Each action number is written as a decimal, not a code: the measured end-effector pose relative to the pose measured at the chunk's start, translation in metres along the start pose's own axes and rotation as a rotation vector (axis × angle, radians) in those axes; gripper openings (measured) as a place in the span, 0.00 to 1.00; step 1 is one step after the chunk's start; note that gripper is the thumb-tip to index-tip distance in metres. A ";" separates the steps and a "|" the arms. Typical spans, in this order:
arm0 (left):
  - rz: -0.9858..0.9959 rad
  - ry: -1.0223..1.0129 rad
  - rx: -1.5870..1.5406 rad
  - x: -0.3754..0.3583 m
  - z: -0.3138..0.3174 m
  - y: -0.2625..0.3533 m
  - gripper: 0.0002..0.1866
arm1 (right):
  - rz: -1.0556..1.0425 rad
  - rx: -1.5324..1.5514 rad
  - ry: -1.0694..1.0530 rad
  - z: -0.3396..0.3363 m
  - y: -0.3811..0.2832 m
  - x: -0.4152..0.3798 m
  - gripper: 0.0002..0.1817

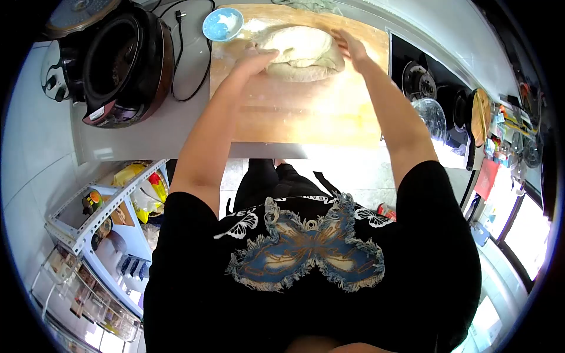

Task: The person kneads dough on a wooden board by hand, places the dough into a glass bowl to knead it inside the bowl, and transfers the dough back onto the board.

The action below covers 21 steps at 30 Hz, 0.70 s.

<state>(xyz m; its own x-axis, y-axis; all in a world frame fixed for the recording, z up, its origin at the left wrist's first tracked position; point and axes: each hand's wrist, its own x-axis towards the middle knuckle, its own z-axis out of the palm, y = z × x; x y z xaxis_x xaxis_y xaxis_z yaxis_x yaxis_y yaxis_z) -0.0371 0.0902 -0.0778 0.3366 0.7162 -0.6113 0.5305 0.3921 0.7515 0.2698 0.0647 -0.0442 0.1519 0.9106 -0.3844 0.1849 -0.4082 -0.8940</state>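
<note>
A large pale lump of dough (pixel 303 53), folded over on itself, lies on a floured wooden board (pixel 294 117). At the dough's left side is my left hand (pixel 257 60), its thumb reaching onto the edge of the dough and its fingers apart. My right hand (pixel 350 48) is at the right side, fingers spread, close beside the dough; whether it touches is unclear. Near the board's top left corner sits a blue bowl (pixel 223 24) with white powder in it.
Left on the counter (pixel 188 126) are an open black cooker (pixel 123 65) and a black cord with plug (pixel 180 17). Right of the board are a stove (pixel 419 81) and a clear glass lid (pixel 431 117). A greyish cloth (pixel 309 5) lies behind the board.
</note>
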 end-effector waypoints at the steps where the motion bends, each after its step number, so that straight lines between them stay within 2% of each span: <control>1: -0.008 0.103 0.017 -0.002 0.004 -0.002 0.52 | 0.248 0.257 0.029 0.001 0.016 -0.021 0.30; 2: -0.015 0.211 0.029 -0.002 0.008 -0.005 0.52 | 0.030 0.424 0.033 0.020 0.036 -0.037 0.29; 3: 0.012 0.213 -0.139 0.019 0.013 -0.015 0.49 | 0.055 0.514 0.113 0.035 0.046 -0.051 0.29; 4: 0.014 0.222 -0.143 0.025 0.010 -0.010 0.49 | 0.084 0.607 0.193 0.051 0.050 -0.068 0.30; 6: 0.104 0.247 0.034 0.024 0.009 0.009 0.50 | 0.266 0.663 0.389 0.080 0.024 -0.126 0.31; 7: 0.216 0.413 0.406 0.005 0.015 0.030 0.45 | 0.323 0.709 0.340 0.091 0.026 -0.153 0.33; 8: 0.214 0.414 0.403 -0.021 0.024 0.057 0.45 | 0.381 0.750 0.288 0.096 0.029 -0.174 0.34; 9: 0.231 0.381 0.588 -0.050 0.034 0.085 0.43 | 0.517 0.757 0.274 0.091 0.026 -0.187 0.33; 10: 0.251 0.345 0.773 -0.076 0.045 0.097 0.40 | 0.514 0.756 0.274 0.082 0.037 -0.181 0.33; 12: 0.597 0.485 1.028 -0.112 0.085 0.078 0.32 | 0.371 0.175 0.427 0.052 0.070 -0.159 0.35; 13: 0.745 0.547 0.932 -0.132 0.109 0.065 0.29 | 0.217 0.087 0.513 0.043 0.041 -0.158 0.36; 14: 0.891 0.604 0.829 -0.155 0.125 0.055 0.26 | 0.005 0.126 0.510 0.046 0.006 -0.163 0.33; 16: 0.953 0.392 0.630 -0.216 0.130 0.054 0.25 | -0.004 -0.112 0.282 0.047 -0.016 -0.160 0.27; 17: 0.955 0.392 0.622 -0.220 0.129 0.049 0.25 | 0.279 -0.568 0.212 0.059 -0.053 -0.178 0.24; 18: 0.821 0.457 0.501 -0.220 0.132 0.041 0.30 | 0.123 -0.478 0.222 0.066 -0.045 -0.192 0.20; 19: 0.684 0.517 0.381 -0.217 0.134 0.032 0.34 | -0.093 -0.623 0.320 0.076 -0.026 -0.198 0.17; 20: 0.678 0.515 0.373 -0.208 0.131 0.023 0.34 | -0.314 -0.762 0.413 0.087 -0.009 -0.201 0.15; 21: 0.692 0.506 0.315 -0.194 0.125 0.012 0.39 | -0.398 -0.776 0.456 0.095 -0.001 -0.203 0.13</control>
<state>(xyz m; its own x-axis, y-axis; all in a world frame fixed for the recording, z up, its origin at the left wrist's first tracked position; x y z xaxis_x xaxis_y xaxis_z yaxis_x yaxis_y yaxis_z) 0.0017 -0.1164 0.0188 0.3168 0.9296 0.1881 0.5502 -0.3417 0.7619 0.1469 -0.1136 0.0128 0.2703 0.9452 0.1833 0.8653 -0.1551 -0.4766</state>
